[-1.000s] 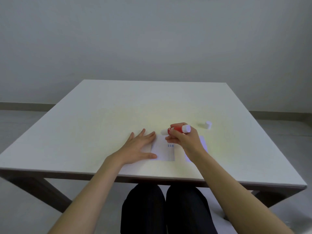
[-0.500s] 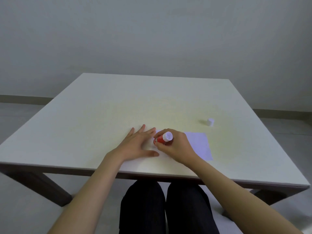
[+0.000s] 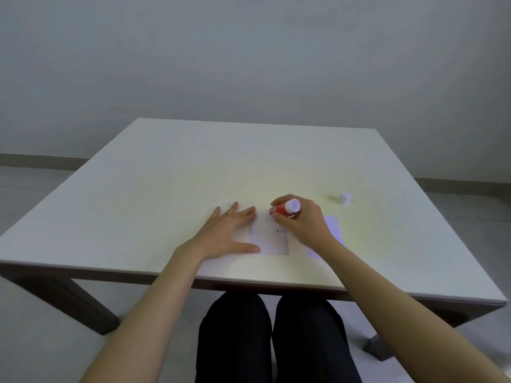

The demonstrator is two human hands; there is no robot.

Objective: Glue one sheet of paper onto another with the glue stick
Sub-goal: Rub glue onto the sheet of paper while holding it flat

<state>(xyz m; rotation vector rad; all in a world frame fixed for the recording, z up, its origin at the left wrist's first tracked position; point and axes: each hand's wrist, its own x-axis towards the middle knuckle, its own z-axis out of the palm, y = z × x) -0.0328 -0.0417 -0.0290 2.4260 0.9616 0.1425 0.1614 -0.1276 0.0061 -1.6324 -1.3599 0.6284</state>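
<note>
A small white sheet of paper with a few dark printed marks lies near the table's front edge. My left hand rests flat on the sheet's left part, fingers spread. My right hand grips a red glue stick with a white end, tilted so its tip meets the sheet's far edge. A second, pale lilac sheet lies to the right, mostly hidden under my right hand and wrist.
The white table has a small white cap standing at the right, beyond my right hand. The table's front edge runs just below my forearms. My dark-trousered knees show under it.
My right hand has moved the glue stick from the sheet's near left part up to its far edge, uncovering the printed marks. My left hand has stayed flat on the paper.
</note>
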